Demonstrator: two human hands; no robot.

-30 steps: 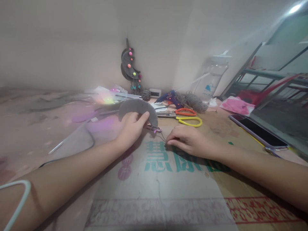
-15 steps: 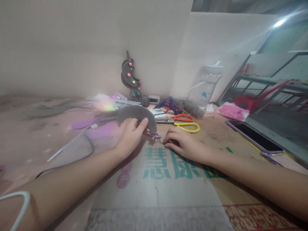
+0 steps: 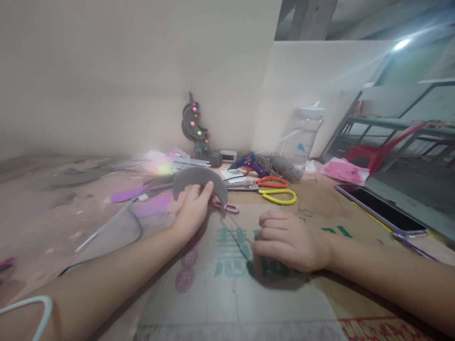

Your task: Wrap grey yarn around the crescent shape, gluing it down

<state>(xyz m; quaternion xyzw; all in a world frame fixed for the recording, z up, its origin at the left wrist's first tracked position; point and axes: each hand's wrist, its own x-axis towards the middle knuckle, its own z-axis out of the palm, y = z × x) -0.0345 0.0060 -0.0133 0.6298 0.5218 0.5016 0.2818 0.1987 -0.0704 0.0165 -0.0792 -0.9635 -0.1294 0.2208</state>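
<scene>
My left hand (image 3: 195, 203) grips a grey felt crescent (image 3: 201, 176) with stitches along its edge, the thumb lying on its face. Just below the crescent's right tip, a small pink tool with a slot in its end (image 3: 232, 208) shows by the fingers; its kind is unclear. A grey yarn strand (image 3: 237, 240) runs from near that tip down toward my right hand (image 3: 284, 239). The right fingers are curled closed above the cardboard (image 3: 227, 303), apparently on the yarn; the fingertips are hidden.
Scissors with red and yellow handles (image 3: 279, 195) lie beyond my hands, near a blue glue gun (image 3: 249, 163) and grey yarn (image 3: 284, 168). A decorated crescent (image 3: 193, 124) stands by the wall. At right are a water bottle (image 3: 305, 135) and a phone (image 3: 384, 210).
My right hand has moved away from the crescent, toward me and slightly right, and the yarn strand now stretches between them. My left hand keeps hold of the crescent.
</scene>
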